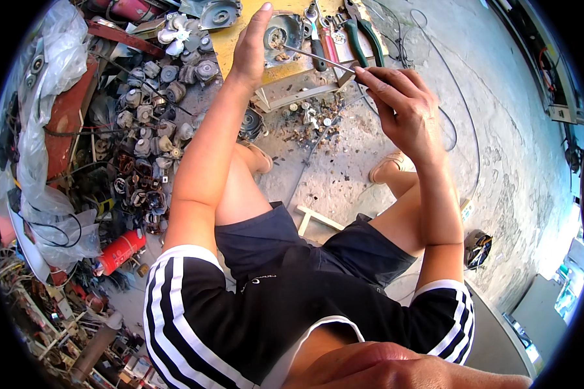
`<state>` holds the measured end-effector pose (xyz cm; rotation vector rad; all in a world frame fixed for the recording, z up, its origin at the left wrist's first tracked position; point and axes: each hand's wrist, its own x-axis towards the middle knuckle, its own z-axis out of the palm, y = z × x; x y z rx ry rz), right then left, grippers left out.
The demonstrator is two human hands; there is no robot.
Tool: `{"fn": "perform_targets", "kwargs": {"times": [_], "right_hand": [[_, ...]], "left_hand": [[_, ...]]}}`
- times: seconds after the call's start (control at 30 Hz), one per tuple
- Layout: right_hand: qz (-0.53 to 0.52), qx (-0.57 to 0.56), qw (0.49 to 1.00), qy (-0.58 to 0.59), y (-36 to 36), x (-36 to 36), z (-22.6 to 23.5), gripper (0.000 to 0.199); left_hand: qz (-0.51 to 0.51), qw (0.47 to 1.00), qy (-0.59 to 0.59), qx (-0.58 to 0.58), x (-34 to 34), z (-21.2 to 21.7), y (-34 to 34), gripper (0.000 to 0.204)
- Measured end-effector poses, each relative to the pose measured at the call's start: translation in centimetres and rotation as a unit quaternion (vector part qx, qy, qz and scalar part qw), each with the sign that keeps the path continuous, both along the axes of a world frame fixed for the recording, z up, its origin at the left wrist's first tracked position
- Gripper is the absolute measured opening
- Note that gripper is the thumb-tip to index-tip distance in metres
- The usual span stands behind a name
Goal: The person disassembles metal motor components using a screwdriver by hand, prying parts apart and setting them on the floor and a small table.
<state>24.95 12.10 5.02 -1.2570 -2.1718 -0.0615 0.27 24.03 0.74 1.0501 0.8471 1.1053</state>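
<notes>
A grey cast-metal housing [293,31] with a round hollow lies on the yellow-topped bench [233,44]. My left hand [248,52] is at its left side, fingers stretched out; whether they touch it I cannot tell. Pinched in my right hand [402,104] is a thin metal rod [318,57], slanting left so that its tip reaches into the housing's hollow. Its other end is hidden by my fingers. Right of the housing lie a dark-handled tool [318,52], a red-handled screwdriver [329,47] and green-handled pliers [368,39].
Small motors and metal parts [146,107] are heaped on the left, near a white fan blade [177,34] and plastic sheeting [61,84]. A red cylinder [121,251] lies lower left. Scraps [315,120] litter the floor below the bench; a cable [457,91] curves on the right.
</notes>
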Motion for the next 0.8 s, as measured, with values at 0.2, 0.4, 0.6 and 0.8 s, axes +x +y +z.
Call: {"fn": "perform_targets", "kwargs": {"times": [0.2,0.4,0.6,0.8], "right_hand": [[-0.017,0.010,0.999,0.029,0.1,0.6,-0.4,0.039],[-0.046,0.025,0.999,0.014,-0.1,0.3,-0.4,0.039],[-0.048,-0.016,0.998,0.033,-0.9,-0.5,0.1,0.037],[-0.023,-0.061,0.997,0.047,-1.0,-0.1,0.7,0.036]], "left_hand": [[-0.078,0.997,-0.025,-0.005,-0.4,0.4,0.4,0.049],[-0.017,0.997,0.015,0.075,-0.1,-0.4,0.3,0.049],[0.057,0.953,0.139,0.264,0.7,-1.0,0.1,0.049],[0.051,0.949,0.143,0.275,0.9,-1.0,-0.2,0.052]]}}
